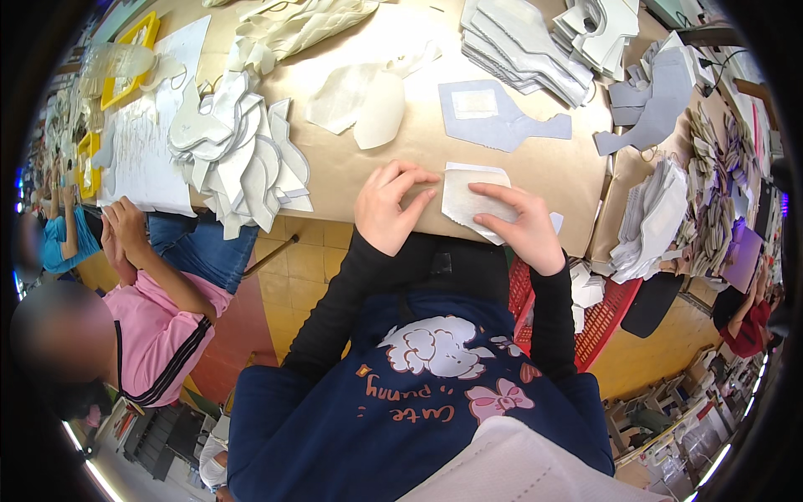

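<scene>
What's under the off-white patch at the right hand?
A whiter edge shows beyond the far side of the patch; a pale tip shows right of the right hand. Patch and hand cover the rest, so I can't tell if they're one piece.

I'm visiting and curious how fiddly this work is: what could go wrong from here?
The pale piece under the right hand lies close to the front edge of the table, so a careless nudge might send it over. The loose pile of pale pieces at the left seems to overhang that edge; a bump could make some slide down.
</scene>
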### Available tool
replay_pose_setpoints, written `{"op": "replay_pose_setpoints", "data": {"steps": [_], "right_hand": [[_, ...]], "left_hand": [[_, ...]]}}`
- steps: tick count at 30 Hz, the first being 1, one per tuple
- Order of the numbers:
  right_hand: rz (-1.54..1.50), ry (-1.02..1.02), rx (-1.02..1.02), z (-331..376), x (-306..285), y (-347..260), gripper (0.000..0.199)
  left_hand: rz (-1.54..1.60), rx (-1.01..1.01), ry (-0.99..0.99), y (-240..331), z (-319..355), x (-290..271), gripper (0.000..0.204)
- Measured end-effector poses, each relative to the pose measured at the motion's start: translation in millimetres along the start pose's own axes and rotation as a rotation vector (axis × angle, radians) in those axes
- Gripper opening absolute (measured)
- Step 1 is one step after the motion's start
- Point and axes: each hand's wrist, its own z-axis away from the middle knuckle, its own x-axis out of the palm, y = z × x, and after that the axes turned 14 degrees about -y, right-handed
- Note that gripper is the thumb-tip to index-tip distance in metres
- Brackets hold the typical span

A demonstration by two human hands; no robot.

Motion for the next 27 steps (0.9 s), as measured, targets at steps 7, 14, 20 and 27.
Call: {"op": "replay_pose_setpoints", "data": {"steps": [7,14,20,27], "right_hand": [[0.045,0.03,-0.023,-0.7,4.5,-0.7,0.043],[0.086,0.039,-0.023,0.0,5.8,-0.3,0.044],[0.082,0.01,-0.028,-1.3,1.7,1.2,0.043],[0.039,0.002,-0.009,-0.9,0.5,-1.7,0.04]], "left_hand": [[-0.016,-0.007,0.003,0.3,-0.2,-0.4,0.017],[0.005,0.015,0.079,2.9,-0.4,9.7,0.019],[-0.078,0.049,0.074,2.5,0.2,15.1,0.031],[-0.213,0.046,0.057,7.5,2.2,17.0,0.037]]}}
